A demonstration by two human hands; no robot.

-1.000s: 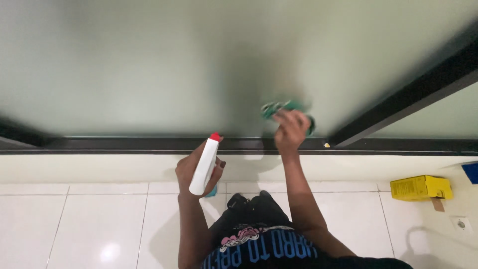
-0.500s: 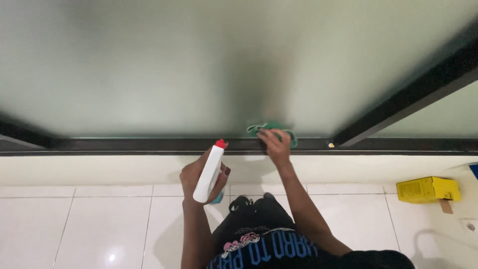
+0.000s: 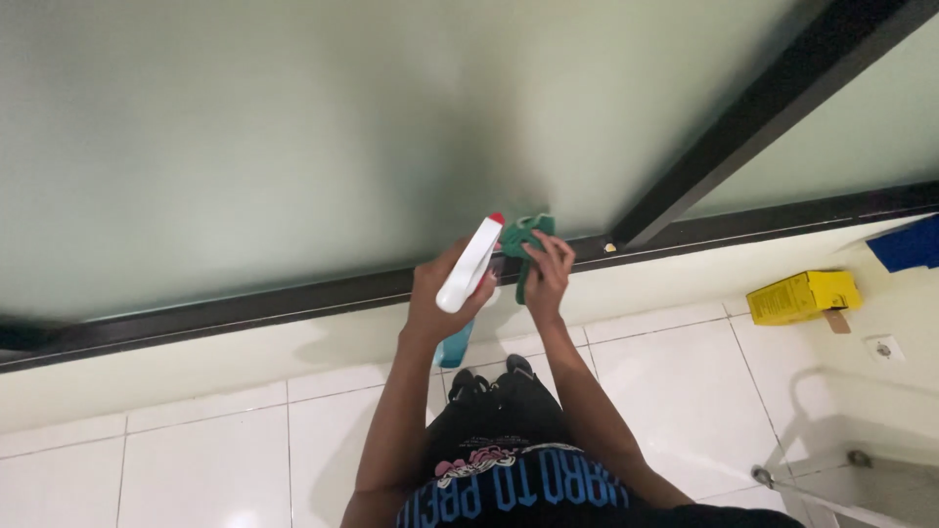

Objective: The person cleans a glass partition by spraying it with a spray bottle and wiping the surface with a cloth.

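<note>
Green cloth [image 3: 525, 246]: bunched and dark green, pressed against the bottom edge of the frosted glass panel [image 3: 293, 137], just above the black frame rail [image 3: 245, 308] and a little left of where the slanted black bar [image 3: 753, 112] meets that rail.
Right hand [image 3: 548, 279]: fingers spread over the cloth and curled into it — grasping it flat against the glass, arm stretched out from the body.
Left hand [image 3: 445, 293]: clenched round the neck of the spray bottle [image 3: 468, 269]; white head with a red tip pointing up toward the glass, blue body hanging down below the fist.
Closeness: the bottle's tip and the cloth sit just beside each other, nearly touching; both hands are close together at the base of the pane.
Step in hand: judged from the pose, wiping along the lowest strip of the glass, cloth at the rail, sprayer held ready.
Next move calls for: as a judgement, firm flat pressure with the cloth into the corner where glass meets rail, and keeping the bottle clear of the wiping hand — the two are crowded.
Below: white tiled floor [image 3: 196, 460], dark trousers and shoes, a printed dark shirt at the bottom edge.
Off to the right: a yellow box [image 3: 802, 296] by the wall, a blue object [image 3: 905, 244] partly out of view, well apart from the hands.
</note>
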